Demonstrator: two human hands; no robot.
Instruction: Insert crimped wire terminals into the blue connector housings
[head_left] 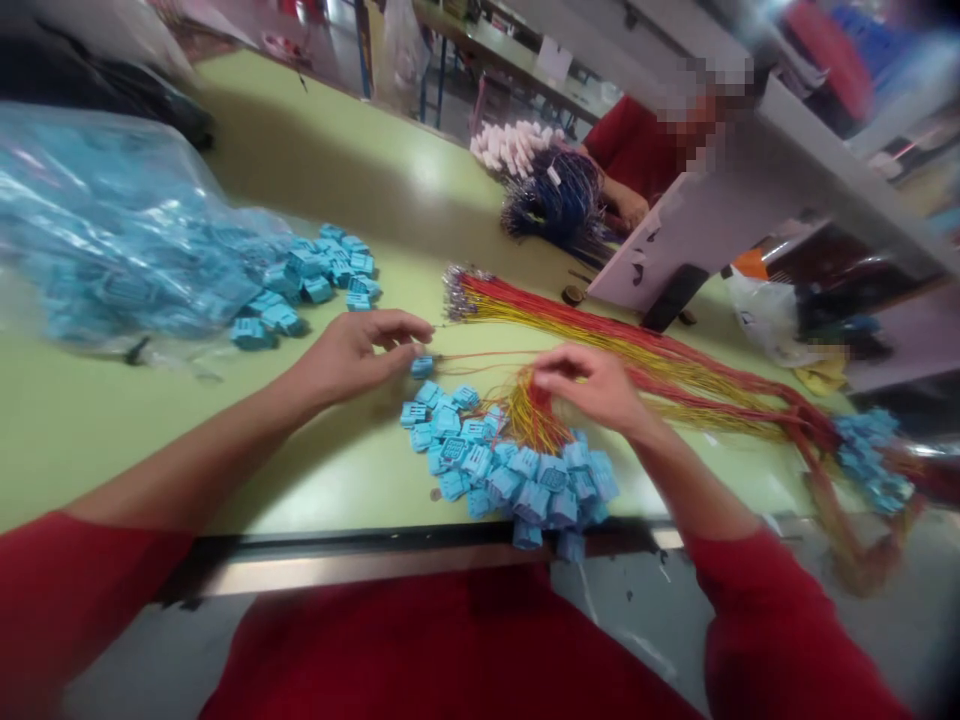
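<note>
My left hand [367, 352] has its index finger and thumb spread, with a gap between the tips. Right by the thumb tip is one light-blue plastic connector [422, 367]; whether they touch I cannot tell. Thin orange wires [487, 357] run from this connector toward my right hand [589, 385]. That hand is curled, its thumb and fingers closed on the red and yellow wires [534, 412] of a bundle. Below it, a cluster of blue connectors [480, 460] hangs on the wire ends, some past the table's front edge.
Loose blue connectors [319, 268] spill from a clear plastic bag [112, 210] at left. Long red and yellow wires [600, 345] lie across the green table [322, 470]. Behind them stands a pale panel [637, 235]. Across the table, another person's hand [626, 205] is beside dark-blue wires [551, 200].
</note>
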